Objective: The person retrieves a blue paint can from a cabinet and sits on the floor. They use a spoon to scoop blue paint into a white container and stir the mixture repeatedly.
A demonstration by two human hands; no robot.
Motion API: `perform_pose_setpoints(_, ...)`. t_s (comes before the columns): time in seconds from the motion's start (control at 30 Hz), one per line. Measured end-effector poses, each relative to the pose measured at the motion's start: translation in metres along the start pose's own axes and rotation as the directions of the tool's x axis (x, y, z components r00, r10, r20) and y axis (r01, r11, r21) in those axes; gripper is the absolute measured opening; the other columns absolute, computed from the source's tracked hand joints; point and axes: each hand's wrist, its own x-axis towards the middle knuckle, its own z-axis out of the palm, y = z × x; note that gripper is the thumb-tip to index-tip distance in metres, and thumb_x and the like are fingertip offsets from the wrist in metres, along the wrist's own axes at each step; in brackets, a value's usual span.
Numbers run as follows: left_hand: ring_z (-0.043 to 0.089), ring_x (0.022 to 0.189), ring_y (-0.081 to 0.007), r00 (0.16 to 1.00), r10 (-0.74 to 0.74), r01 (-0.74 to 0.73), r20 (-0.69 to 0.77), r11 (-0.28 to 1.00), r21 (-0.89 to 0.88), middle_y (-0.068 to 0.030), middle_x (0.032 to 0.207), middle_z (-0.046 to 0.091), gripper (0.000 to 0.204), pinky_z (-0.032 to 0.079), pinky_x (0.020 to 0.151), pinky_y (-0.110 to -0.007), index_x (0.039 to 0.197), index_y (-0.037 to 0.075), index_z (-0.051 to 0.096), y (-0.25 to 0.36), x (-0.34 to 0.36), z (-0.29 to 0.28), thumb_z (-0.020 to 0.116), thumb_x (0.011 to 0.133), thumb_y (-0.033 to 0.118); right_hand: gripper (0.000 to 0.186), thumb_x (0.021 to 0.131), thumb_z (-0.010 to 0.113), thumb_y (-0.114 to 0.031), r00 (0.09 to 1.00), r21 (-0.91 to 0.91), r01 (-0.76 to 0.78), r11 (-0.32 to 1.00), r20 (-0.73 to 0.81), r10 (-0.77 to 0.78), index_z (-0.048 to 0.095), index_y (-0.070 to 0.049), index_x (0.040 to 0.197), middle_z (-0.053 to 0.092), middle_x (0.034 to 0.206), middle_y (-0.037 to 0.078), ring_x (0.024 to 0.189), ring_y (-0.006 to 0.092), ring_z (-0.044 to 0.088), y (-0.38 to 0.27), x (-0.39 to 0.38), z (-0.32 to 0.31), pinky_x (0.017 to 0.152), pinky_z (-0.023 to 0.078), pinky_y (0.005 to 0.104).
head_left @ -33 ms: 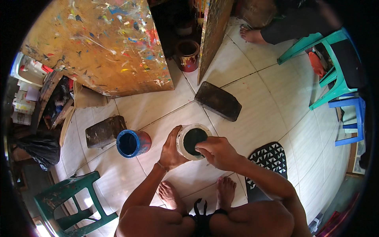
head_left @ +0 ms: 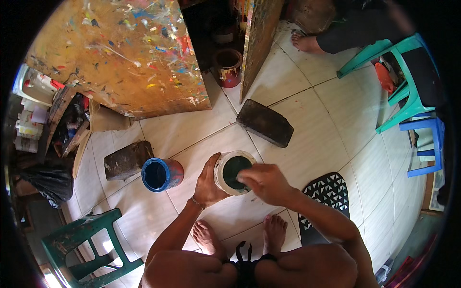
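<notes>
My left hand [head_left: 207, 185] is closed round the side of a white paint pot [head_left: 218, 177] that has dark green paint [head_left: 233, 168] inside. My right hand [head_left: 261, 182], slightly blurred, is over the pot's right side with fingers pinched at the green paint; whatever they hold is hidden. Left of the pot stands a blue-rimmed can [head_left: 175, 175] with dark blue contents. One dark, worn block [head_left: 126, 161] lies beyond that can, and a second [head_left: 264, 122] lies above and right of the white pot.
A paint-spattered board [head_left: 115, 57] and panel [head_left: 257, 53] flank a red can [head_left: 228, 74]. Green stool [head_left: 86, 230] lower left; teal chair [head_left: 398, 115] and blue stool [head_left: 430, 158] right. Patterned black mat [head_left: 321, 197] lies beside me on the tiles [head_left: 317, 125]. Another person's foot [head_left: 305, 43] shows top right.
My right hand has shifted very slightly at the pot and looks more blurred. Everything else looks the same.
</notes>
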Motion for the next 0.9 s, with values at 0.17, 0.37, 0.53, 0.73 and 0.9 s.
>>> perform_pose_setpoints(0.17,0.058,0.127,-0.0415,0.998,-0.055,0.056,0.011,0.997,-0.057,-0.0246,0.142,0.051,0.12,0.052,0.104,-0.045,0.148,-0.004,0.032,0.0028,0.0032,-0.0026,0.099,0.058,0.037,0.011,0.087,0.074,-0.007,0.999,-0.049,0.047,0.998,-0.018,-0.048,0.071,-0.001,0.096,0.07,0.083,0.015,0.074,0.0332,0.068,0.0037,-0.0011,-0.0007,0.068,0.055,0.0422)
perform_pose_setpoints(0.37,0.057,0.126,-0.0426,1.0,-0.017,0.017,0.005,0.999,-0.027,-0.0266,0.14,0.052,0.121,0.052,0.104,-0.045,0.148,-0.005,0.031,0.0004,0.0027,-0.0005,0.099,0.058,0.037,0.009,0.086,0.072,-0.007,0.999,0.059,-0.008,0.998,0.035,0.006,0.07,-0.005,0.096,0.068,0.082,0.016,0.072,0.0346,0.065,0.0022,-0.0024,0.0028,0.07,0.054,0.0439)
perform_pose_setpoints(0.53,0.057,0.126,-0.0423,1.0,-0.015,0.015,0.018,1.0,0.0,-0.0268,0.139,0.052,0.121,0.052,0.104,-0.045,0.148,-0.005,0.031,-0.0012,0.0047,-0.0012,0.099,0.058,0.037,0.009,0.089,0.071,-0.006,0.997,-0.074,0.076,0.994,-0.009,-0.076,0.069,-0.003,0.096,0.068,0.082,0.015,0.074,0.0339,0.066,0.0026,0.0025,-0.0013,0.068,0.054,0.0428)
perform_pose_setpoints(0.73,0.055,0.129,-0.0416,1.0,-0.008,0.008,0.01,1.0,0.007,-0.0256,0.141,0.051,0.123,0.05,0.107,-0.046,0.149,-0.004,0.03,-0.0005,0.005,-0.0014,0.1,0.057,0.037,0.013,0.088,0.075,-0.009,0.998,-0.023,-0.007,1.0,0.07,0.009,0.072,-0.002,0.098,0.07,0.082,0.017,0.073,0.0326,0.068,-0.0029,0.0026,-0.0023,0.067,0.055,0.0399)
perform_pose_setpoints(0.9,0.056,0.128,-0.0412,0.999,-0.041,0.041,0.003,0.998,-0.052,-0.0255,0.141,0.051,0.122,0.051,0.106,-0.045,0.149,-0.004,0.031,-0.001,0.0043,-0.003,0.1,0.057,0.036,0.011,0.088,0.075,-0.01,0.995,0.009,0.004,1.0,-0.103,-0.003,0.073,-0.004,0.097,0.07,0.084,0.016,0.074,0.0344,0.068,0.0015,0.0033,-0.0024,0.069,0.055,0.0418)
